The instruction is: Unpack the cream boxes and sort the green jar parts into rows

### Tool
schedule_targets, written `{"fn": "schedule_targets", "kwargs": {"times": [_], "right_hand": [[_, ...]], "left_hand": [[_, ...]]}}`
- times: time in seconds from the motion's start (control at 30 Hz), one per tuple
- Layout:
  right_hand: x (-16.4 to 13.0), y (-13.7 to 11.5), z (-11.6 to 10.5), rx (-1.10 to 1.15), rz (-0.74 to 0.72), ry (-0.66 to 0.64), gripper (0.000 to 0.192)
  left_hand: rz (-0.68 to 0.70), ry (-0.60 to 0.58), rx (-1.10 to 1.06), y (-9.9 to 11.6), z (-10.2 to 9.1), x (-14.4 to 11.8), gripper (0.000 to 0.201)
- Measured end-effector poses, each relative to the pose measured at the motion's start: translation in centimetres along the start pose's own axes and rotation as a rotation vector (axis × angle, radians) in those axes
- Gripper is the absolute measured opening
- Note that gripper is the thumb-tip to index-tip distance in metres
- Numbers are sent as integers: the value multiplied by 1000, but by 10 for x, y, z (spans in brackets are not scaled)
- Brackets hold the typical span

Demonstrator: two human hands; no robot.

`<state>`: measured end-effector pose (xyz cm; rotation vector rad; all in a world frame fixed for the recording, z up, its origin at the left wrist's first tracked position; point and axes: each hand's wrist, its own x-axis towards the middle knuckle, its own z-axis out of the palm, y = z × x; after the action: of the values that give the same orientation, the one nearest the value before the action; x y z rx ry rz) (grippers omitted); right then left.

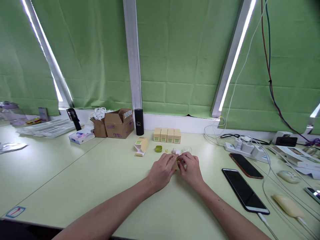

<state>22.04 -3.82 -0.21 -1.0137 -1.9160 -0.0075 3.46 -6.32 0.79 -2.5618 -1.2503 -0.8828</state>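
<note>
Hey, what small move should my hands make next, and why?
Probably finish working the small tan piece before reaching elsewhere. The left hand appears to hold it and the right hand is close against it, so neither looks free for the small green container or open tan carton beyond.

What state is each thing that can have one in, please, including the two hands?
Left hand: fingers closed on a small tan item
Right hand: fingers bent, at that item
Tan carton: lying down, near end open
Small tan boxes: standing in a row
Cardboard box: flaps open
Black cylinder: upright
White-edged phone: screen dark, cable plugged in
Brown-edged phone: screen dark
Green blinds: lowered
</note>
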Motion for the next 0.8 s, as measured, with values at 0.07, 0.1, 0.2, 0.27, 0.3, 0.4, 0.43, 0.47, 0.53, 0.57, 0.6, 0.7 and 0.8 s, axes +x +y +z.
{"fn": "schedule_targets", "kwargs": {"times": [0.07, 0.1, 0.2, 0.27, 0.3, 0.4, 0.43, 0.47, 0.53, 0.57, 0.6, 0.7, 0.8], "right_hand": [[0, 1, 2, 51, 43, 1, 12], [0, 1, 2, 90, 67, 0, 12], [1, 1, 2, 237, 140, 2, 12], [1, 0, 1, 338, 194, 16, 12], [2, 0, 0, 381, 224, 25, 12], [3, -3, -2, 467, 322, 50, 19], [3, -3, -3, 481, 350, 58, 21], [3, -3, -4, 492, 375, 68, 24], [3, -3, -4, 517, 419, 94, 29], [4, -2, -5, 535, 439, 106, 31], [4, -1, -5, 559, 456, 114, 32], [5, 2, -6, 649, 491, 158, 35], [6, 6, -7, 687, 501, 234, 37]], "left_hand": [[-10, -4, 24, 0, 0, 0, 64], [-16, -4, 34, 0, 0, 0, 63], [-35, 7, 49, -2, -1, 0, 62], [-45, 21, 47, -4, -1, -1, 62], [-49, 28, 46, -5, -1, -1, 62], [-60, 46, 42, -7, -1, -1, 63], [-61, 48, 40, -7, -1, -1, 64], [-62, 48, 38, -8, -1, -1, 65], [-63, 42, 40, -7, -2, -1, 67], [-64, 40, 42, -7, -2, 0, 68], [-67, 39, 42, -7, -3, 0, 69], [-89, 54, 23, -9, -4, 1, 70], [-128, 89, 1, -13, -6, 2, 70]]}}
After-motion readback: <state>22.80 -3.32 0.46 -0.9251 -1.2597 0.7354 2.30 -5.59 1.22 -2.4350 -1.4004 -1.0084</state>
